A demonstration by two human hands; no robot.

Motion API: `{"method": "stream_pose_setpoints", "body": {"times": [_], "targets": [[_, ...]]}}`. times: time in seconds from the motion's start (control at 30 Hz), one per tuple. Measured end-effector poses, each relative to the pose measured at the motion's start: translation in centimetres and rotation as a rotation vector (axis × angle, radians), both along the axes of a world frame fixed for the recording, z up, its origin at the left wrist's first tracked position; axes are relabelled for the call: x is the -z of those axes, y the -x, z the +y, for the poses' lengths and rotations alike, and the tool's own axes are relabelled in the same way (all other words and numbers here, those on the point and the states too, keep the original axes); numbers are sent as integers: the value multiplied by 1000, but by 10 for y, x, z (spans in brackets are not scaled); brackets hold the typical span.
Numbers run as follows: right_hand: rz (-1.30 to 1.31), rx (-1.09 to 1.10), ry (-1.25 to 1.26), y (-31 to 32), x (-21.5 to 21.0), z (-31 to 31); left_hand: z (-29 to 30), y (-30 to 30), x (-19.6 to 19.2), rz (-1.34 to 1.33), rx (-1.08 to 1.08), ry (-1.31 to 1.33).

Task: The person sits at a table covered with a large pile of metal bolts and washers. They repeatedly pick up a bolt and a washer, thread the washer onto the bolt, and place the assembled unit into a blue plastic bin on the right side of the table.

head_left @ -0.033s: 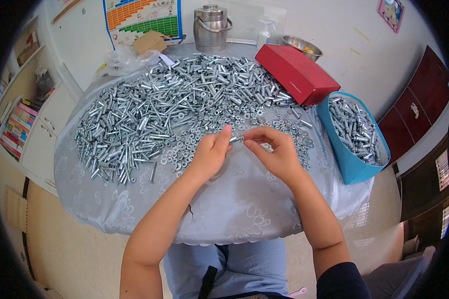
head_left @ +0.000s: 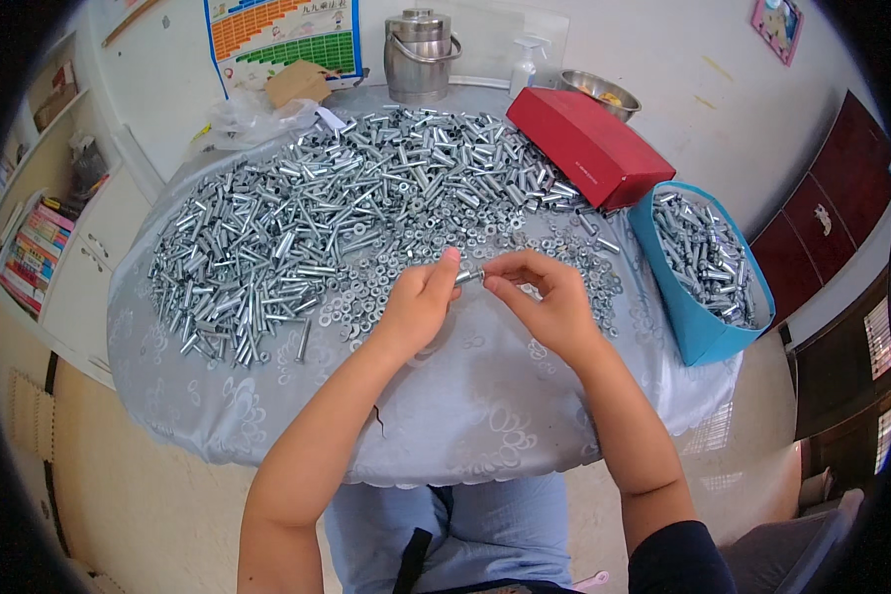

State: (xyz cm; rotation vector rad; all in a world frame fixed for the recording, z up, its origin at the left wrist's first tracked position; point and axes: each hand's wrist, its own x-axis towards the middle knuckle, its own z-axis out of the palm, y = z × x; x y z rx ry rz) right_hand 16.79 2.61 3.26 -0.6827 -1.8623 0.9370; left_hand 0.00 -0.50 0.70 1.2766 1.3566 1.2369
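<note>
The left hand (head_left: 418, 305) grips a silvery bolt (head_left: 469, 277) by the loose washers (head_left: 368, 295), its long axis running crosswise, exposed end pointing right. There the right hand (head_left: 544, 305) meets it in a thumb-and-forefinger pinch; I can't tell whether a smaller part sits between.

Room nearside, metal heap (head_left: 287, 213) beyond
</note>
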Motion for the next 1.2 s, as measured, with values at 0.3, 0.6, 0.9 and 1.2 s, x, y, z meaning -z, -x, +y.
{"method": "stream_pose_setpoints", "body": {"times": [0.3,0.6,0.9,1.2], "targets": [[39,-216,202,-4,-2,4,-7,-1,-9,-197,147,37],[-107,-132,-170,-4,-12,-7,-11,-4,-19,-541,239,253],[-118,215,-1,-29,-29,12,-7,4,-24,-679,422,255],[-744,225,-54,-56,-5,31,-6,-1,-22,-636,392,313]]}}
